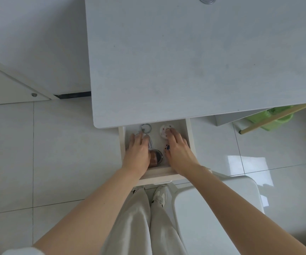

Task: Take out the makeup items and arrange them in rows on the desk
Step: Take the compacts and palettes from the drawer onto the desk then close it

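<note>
A white chair (216, 208) stands on the pale tiled floor (56, 153) at the near right, its seat just right of the person's beige trousers (141, 223) and white shoes (160, 195). Under the far right edge, a green bucket (275, 116) sits with a wooden pole (270, 119) slanting across it. A white door (7, 87) angles in at the left.

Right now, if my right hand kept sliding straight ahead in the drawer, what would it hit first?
Probably the round white patterned case; your right hand already reaches its edge, though actual contact is unclear.
</note>
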